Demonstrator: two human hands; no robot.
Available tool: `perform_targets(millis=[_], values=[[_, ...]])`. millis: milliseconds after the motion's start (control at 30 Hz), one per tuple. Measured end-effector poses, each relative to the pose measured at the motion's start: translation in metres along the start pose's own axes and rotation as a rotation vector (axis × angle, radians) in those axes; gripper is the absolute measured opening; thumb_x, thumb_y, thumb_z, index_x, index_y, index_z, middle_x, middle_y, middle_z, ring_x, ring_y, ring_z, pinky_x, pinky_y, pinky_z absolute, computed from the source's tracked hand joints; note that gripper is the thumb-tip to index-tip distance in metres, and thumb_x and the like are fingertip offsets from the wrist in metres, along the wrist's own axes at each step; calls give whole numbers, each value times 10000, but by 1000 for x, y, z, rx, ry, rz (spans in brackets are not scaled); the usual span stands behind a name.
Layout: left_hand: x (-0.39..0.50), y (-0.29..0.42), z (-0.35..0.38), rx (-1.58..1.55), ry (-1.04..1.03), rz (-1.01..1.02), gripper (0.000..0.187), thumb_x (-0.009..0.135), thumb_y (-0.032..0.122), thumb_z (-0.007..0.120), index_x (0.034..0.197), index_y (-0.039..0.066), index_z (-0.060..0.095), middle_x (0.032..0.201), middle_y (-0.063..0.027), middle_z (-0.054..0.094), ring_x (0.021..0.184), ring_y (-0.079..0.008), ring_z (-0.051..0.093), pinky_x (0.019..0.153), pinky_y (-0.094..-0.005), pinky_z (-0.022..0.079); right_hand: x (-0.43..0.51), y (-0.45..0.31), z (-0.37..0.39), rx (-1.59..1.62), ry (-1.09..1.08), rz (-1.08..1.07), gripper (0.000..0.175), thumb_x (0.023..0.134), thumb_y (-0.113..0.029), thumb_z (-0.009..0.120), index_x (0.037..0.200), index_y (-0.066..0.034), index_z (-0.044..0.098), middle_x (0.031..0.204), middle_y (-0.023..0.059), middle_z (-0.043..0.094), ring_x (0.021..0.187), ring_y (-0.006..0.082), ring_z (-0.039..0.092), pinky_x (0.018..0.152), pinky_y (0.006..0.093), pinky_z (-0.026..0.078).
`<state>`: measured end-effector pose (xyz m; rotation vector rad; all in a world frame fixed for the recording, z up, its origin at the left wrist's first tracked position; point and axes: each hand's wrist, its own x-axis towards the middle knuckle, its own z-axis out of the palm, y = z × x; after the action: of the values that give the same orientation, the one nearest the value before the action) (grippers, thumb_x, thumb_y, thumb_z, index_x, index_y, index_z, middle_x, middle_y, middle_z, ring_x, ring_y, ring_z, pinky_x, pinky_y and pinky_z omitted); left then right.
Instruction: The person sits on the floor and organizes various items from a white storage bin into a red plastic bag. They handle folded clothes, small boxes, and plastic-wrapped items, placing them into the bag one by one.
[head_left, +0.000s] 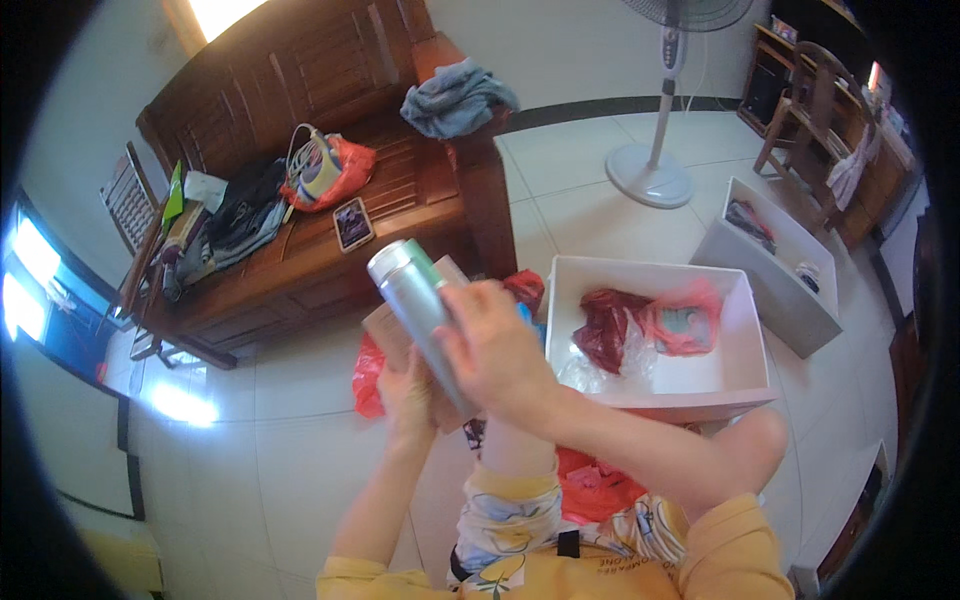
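Note:
My right hand grips a silver metal flask with a green stripe, tilted with its shiny capped end up to the left. Below and behind it, my left hand holds a brown cardboard box, partly hidden by the flask. The flask's lower end overlaps the box, and I cannot tell whether it is inside. A red plastic bag shows just left of my left hand. To the right of my hands stands an open white bin, holding a dark red bag and a pink bag.
A wooden bench bears a phone, clothes, a red bag with a corded appliance and a grey-blue cloth. A second bin, a standing fan and a wooden chair are farther right.

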<state>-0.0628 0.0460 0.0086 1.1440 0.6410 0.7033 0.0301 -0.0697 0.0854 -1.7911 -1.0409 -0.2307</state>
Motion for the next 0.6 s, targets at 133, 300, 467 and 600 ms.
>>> perform_targets(millis=[133, 300, 467, 600], values=[[-26, -25, -89, 156, 193, -71, 626, 908, 443, 658, 1358, 52, 463, 1235, -57, 596, 1077, -174, 592, 911, -370, 507, -47, -19, 84, 57, -377, 185, 433, 853, -167, 633, 1238, -12, 509, 1067, 212, 549, 1045, 396, 540, 860, 450, 473], [-60, -124, -217, -99, 373, -375, 551, 935, 443, 617, 1294, 32, 543, 1248, -113, 590, 1119, -222, 578, 948, -368, 475, -126, -30, 135, -9, -716, 166, 472, 845, -217, 653, 1243, -12, 505, 1092, 203, 549, 1055, 388, 548, 840, 455, 486], [-73, -198, -291, -28, 525, -562, 546, 939, 444, 609, 1294, 33, 543, 1246, -114, 590, 1118, -222, 577, 947, -367, 474, -138, -50, 77, 274, -588, -7, 385, 786, -123, 632, 1152, -23, 564, 1029, 141, 567, 896, 292, 617, 734, 417, 512], [-63, -248, -308, 131, 537, -668, 542, 943, 444, 602, 1293, 35, 544, 1245, -115, 591, 1118, -221, 577, 946, -367, 474, -122, -36, 2, 206, -529, 37, 344, 781, -161, 702, 1086, -29, 614, 1124, 140, 597, 956, 283, 633, 776, 379, 530]])
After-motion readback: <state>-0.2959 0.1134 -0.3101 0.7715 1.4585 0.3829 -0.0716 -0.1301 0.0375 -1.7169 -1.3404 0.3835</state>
